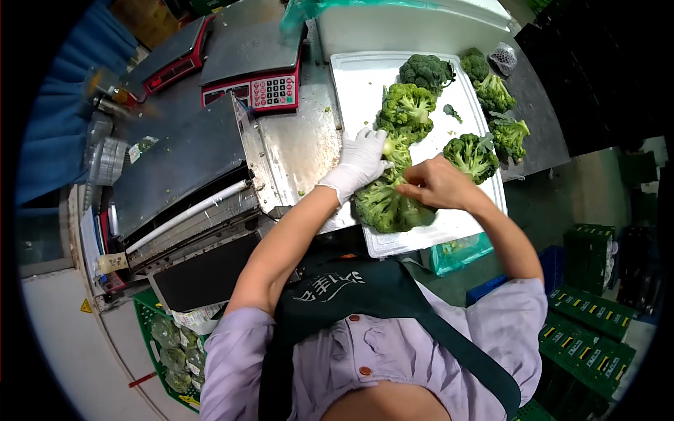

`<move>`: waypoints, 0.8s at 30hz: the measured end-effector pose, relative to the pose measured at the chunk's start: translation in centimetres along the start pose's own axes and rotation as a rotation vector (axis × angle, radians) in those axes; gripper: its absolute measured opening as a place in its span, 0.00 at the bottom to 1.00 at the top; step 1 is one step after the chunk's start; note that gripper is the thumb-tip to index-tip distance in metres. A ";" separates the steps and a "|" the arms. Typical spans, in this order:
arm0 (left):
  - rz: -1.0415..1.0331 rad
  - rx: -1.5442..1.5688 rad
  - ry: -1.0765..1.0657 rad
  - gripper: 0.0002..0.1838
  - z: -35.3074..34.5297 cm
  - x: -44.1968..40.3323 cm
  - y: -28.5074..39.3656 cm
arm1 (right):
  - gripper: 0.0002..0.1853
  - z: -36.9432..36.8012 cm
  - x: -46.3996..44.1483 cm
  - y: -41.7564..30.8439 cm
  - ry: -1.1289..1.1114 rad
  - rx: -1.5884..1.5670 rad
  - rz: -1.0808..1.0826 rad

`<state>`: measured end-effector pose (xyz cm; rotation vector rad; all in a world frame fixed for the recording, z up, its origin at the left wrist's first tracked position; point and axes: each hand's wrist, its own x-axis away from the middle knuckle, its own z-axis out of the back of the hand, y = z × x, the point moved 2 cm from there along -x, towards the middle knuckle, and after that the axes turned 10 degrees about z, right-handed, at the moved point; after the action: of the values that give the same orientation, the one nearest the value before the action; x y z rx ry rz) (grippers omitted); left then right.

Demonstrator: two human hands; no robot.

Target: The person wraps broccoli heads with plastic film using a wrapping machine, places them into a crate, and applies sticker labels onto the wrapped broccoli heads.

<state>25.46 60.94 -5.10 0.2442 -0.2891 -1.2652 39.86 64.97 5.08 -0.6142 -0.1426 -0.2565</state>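
Observation:
My left hand [359, 163], in a white glove, presses on the green broccoli [397, 150] in the middle of a row, its fingers curled over the stalk. My bare right hand [442, 184] is closed in a pinch at the edge of the nearest broccoli head [385, 209]. What sits between its fingers is hidden, and the floret edge below them is blurred. Farther up the white board [358, 84] lie another cut broccoli [408, 105] and a dark green head [425, 72]. Right of my right hand rests one more broccoli [472, 157].
Several broccoli pieces [508, 135] lie beyond the board's right edge. A white foam box [414, 31] stands behind it. To the left are a red scale [270, 88] and a wrapping machine [182, 161]. A green crate [151, 316] holds wrapped packs; stacked crates [590, 309] stand right.

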 end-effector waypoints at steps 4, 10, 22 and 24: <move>0.002 0.179 0.143 0.43 -1.9 0.7 -2.2 | 0.17 -7.9 1.3 1.5 0.529 -0.127 -0.073; 0.155 0.328 0.115 0.34 2.6 3.9 -2.0 | 0.22 -10.2 2.5 -0.7 1.000 0.429 -0.075; 0.146 0.642 -0.315 0.25 -1.1 5.9 -2.2 | 0.18 -12.8 5.4 4.0 0.885 -0.694 -0.440; 0.316 0.620 -0.413 0.25 -0.4 6.2 -2.0 | 0.25 -12.4 4.6 3.3 0.660 -0.579 -0.492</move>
<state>25.50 54.47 -5.68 0.4438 -1.0400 -0.8745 45.92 59.40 -5.86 -1.0314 0.4414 -0.9833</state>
